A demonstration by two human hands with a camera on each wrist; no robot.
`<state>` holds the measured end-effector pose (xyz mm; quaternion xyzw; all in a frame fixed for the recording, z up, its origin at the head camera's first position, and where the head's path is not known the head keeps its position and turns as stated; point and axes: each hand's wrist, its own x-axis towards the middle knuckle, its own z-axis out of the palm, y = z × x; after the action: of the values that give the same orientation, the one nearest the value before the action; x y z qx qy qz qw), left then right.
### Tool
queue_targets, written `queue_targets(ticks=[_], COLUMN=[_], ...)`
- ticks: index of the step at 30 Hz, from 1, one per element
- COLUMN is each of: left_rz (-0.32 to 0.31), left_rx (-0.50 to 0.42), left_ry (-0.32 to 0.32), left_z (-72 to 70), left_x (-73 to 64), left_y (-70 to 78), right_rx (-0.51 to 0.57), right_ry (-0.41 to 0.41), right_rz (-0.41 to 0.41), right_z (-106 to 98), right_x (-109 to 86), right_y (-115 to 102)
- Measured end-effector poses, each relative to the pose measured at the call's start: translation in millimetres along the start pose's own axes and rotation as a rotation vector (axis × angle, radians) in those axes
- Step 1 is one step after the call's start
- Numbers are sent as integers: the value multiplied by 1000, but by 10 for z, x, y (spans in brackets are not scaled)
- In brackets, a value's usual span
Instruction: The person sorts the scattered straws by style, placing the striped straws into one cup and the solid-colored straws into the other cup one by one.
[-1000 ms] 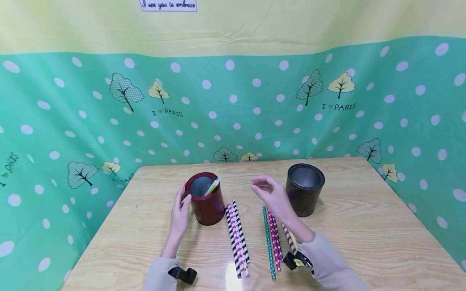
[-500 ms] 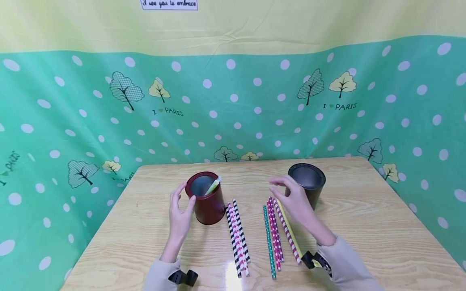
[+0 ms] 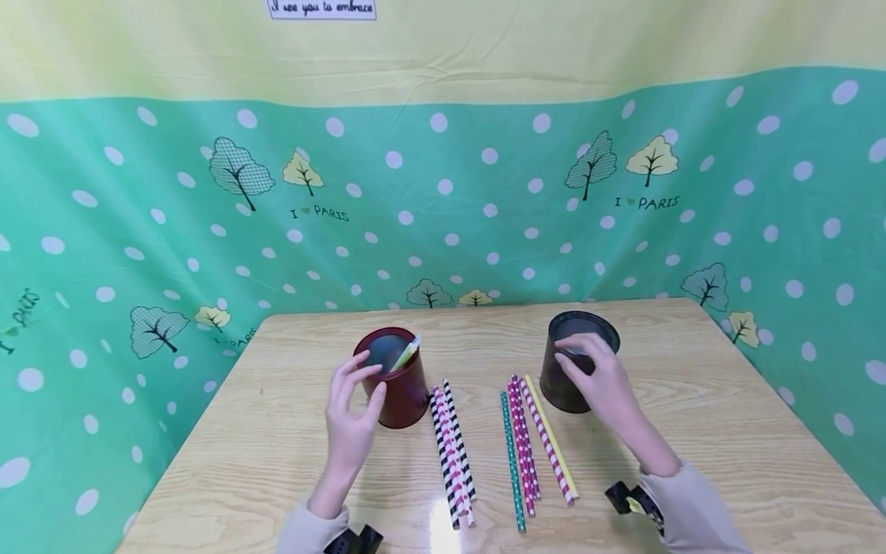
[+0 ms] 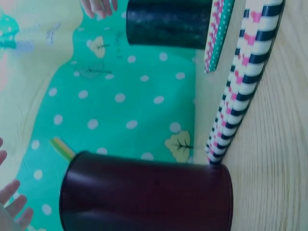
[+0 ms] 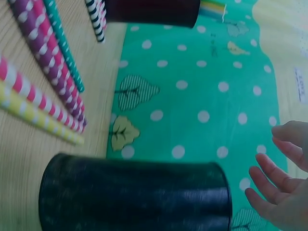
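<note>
My left hand is at the near left side of a dark red can, its fingers spread and slightly bent, fingertips overlapping the rim in the head view. A thin light-green strip leans inside that can and pokes above the rim; in the right wrist view its top shows rainbow stripes. My right hand holds nothing and hovers at the front of a black can, fingers loosely bent, overlapping its rim. Both cans stand upright. In the right wrist view the right fingers are apart from the black can.
Between the cans lie paper straws: a black-striped and pink-patterned group on the left, then a teal dotted straw, pink and purple dotted ones, a red-striped one and a yellow one. A patterned curtain hangs behind the wooden table.
My right hand has moved right, from above the right-hand straws to the black can, uncovering the yellow and red-striped straws. My left hand has shifted slightly right and nearer, its fingers spreading.
</note>
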<state>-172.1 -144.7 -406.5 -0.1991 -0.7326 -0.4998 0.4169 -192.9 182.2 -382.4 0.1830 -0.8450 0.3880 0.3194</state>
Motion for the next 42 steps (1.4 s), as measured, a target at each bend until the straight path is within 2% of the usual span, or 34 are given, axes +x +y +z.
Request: queue_targets(ticks=[5, 6, 10, 14, 18, 24, 31, 39, 42], left_rz=[46, 36, 72, 107, 97, 20, 22, -169, -210], left_rx=[-26, -2, -7, -2, 8, 55, 139, 169, 193], left_ry=[-57, -81, -133, -168, -214, -296, -350, -482, -542], left_z=[56, 50, 113, 182, 232, 263, 291, 296, 295], left_x=[-56, -49, -106, -157, -211, -302, -383, -454, -476], left_y=[73, 147, 153, 122, 87, 41, -32, -67, -95], right_rx=[-16, -23, -37, -51, -68, -61, -68, -61, -37], right_ry=[21, 25, 42, 40, 32, 4, -17, -21, -13], right_rz=[1, 1, 4, 41, 86, 147, 202, 198, 179], right_z=[-88, -103, -160, -211, -253, -298, -324, -332, -290], right_x=[-41, -46, -62, -89, -120, -147, -175, -185, -231], right_y=[114, 136, 206, 266, 333, 409, 486, 530, 716])
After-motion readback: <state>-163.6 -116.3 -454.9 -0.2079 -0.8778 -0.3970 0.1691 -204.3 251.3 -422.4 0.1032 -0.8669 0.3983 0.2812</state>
